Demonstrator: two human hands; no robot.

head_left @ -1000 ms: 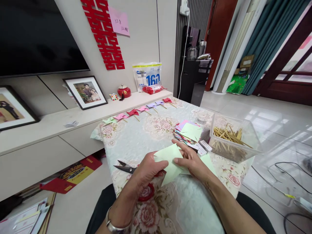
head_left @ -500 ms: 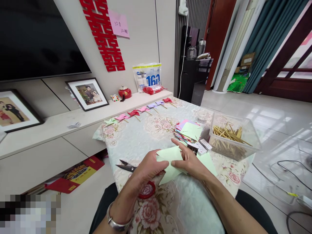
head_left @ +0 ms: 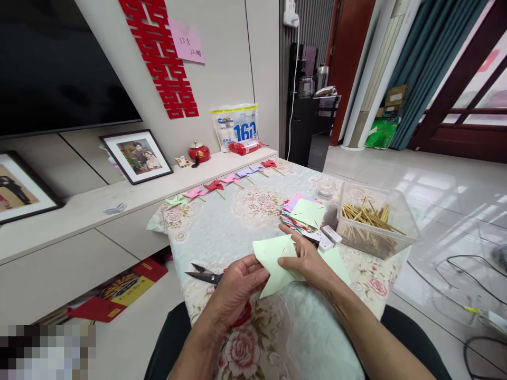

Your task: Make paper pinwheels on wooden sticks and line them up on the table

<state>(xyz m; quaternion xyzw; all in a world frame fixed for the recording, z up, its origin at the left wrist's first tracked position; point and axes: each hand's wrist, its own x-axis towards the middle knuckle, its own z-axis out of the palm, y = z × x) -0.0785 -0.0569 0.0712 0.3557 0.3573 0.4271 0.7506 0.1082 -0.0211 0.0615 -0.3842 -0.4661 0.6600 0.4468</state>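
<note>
Head view: both hands are working over the near edge of the tabletop. Left hand (head_left: 237, 287) and right hand (head_left: 304, 258) are pinching a pale green paper square (head_left: 275, 261) between thumbs and fingertips, holding it just above the flowered cloth (head_left: 222, 232). It looks light, thin and floppy, easy to crease or tear along its cut slits, so gripping near a folded corner seems safest. Scissors (head_left: 204, 274) are lying just beside the left hand. Further back are sitting a stack of coloured paper (head_left: 303, 214), a clear tub of sticks (head_left: 372, 221) and, along the far edge, a row of pinwheels (head_left: 222, 184).
</note>
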